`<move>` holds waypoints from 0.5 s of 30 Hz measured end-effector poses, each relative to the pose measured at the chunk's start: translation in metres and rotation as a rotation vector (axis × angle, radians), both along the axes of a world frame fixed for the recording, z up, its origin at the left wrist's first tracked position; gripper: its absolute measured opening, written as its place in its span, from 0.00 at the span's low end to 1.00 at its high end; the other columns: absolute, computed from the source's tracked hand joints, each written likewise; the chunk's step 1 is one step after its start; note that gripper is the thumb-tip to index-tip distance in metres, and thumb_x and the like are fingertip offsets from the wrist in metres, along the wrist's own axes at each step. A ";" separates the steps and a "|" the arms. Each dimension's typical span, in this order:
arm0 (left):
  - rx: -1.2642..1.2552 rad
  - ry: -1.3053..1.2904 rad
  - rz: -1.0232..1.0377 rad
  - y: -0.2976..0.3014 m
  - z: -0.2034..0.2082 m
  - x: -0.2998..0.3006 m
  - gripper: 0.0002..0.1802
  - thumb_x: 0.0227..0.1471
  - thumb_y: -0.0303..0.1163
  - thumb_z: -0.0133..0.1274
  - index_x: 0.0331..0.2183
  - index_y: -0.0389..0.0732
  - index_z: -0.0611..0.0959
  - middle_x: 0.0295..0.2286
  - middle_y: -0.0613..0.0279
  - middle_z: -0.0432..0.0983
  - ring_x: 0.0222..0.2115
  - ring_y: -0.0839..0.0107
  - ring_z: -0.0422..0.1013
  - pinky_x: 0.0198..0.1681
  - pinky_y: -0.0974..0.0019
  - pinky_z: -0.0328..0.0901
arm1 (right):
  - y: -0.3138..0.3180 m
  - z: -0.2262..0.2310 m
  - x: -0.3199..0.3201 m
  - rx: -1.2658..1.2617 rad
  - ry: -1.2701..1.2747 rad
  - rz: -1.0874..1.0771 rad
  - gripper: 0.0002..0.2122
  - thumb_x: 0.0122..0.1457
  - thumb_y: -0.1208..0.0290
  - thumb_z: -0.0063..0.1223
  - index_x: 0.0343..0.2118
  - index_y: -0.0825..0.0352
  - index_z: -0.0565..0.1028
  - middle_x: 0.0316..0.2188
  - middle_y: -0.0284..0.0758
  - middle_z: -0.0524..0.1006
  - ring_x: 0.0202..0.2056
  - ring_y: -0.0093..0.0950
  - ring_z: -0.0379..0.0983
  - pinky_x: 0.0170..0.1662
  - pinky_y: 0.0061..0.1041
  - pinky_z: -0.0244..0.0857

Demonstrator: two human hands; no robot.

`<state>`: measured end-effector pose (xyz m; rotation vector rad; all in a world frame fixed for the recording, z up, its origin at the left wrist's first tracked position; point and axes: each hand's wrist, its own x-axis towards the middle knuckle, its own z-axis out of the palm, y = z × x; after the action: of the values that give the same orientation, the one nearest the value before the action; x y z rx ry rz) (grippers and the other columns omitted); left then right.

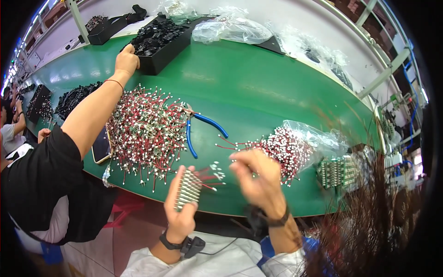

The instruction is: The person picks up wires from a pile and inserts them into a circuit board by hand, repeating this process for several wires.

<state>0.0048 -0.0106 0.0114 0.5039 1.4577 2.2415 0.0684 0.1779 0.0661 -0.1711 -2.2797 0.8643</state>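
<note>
Left fingers grip circuit boards, right fingers are too blurred to judge; a black box holds black parts.

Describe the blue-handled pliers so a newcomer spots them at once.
Start at the long green table and find the larger heap of red wires with white ends, left of centre. At its right edge lie the pliers, handles spread apart. Their two blue handles set them apart from the heap's thin red strands and small white tips.

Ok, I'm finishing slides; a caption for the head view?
Above a green bench, left hand holds a ribbed panel; blurred right hand beside piled red wires.
</note>
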 end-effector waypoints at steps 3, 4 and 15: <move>0.024 -0.002 0.023 -0.007 -0.005 -0.014 0.45 0.40 0.14 0.37 0.65 0.26 0.58 0.59 0.43 0.64 0.58 0.62 0.67 0.57 0.64 0.65 | 0.042 -0.025 0.001 0.117 -0.224 -0.163 0.08 0.50 0.78 0.64 0.34 0.65 0.81 0.30 0.37 0.75 0.29 0.35 0.72 0.32 0.30 0.67; 0.047 -0.044 0.010 -0.007 -0.004 -0.014 0.45 0.40 0.14 0.37 0.65 0.26 0.58 0.59 0.43 0.64 0.57 0.62 0.67 0.57 0.64 0.65 | 0.044 -0.030 0.001 0.170 -0.284 -0.174 0.08 0.50 0.78 0.64 0.34 0.63 0.81 0.31 0.38 0.74 0.33 0.37 0.72 0.37 0.34 0.67; 0.072 -0.133 -0.032 -0.001 -0.005 -0.012 0.45 0.40 0.14 0.38 0.65 0.26 0.59 0.59 0.43 0.65 0.56 0.63 0.68 0.57 0.63 0.65 | 0.045 -0.022 -0.016 0.001 0.042 -0.101 0.10 0.54 0.84 0.60 0.39 0.68 0.82 0.31 0.38 0.79 0.29 0.32 0.76 0.33 0.26 0.68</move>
<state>-0.0071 -0.0112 0.0065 0.3899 1.2983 2.2628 0.0523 0.2231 0.0438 -0.2634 -2.2127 0.8067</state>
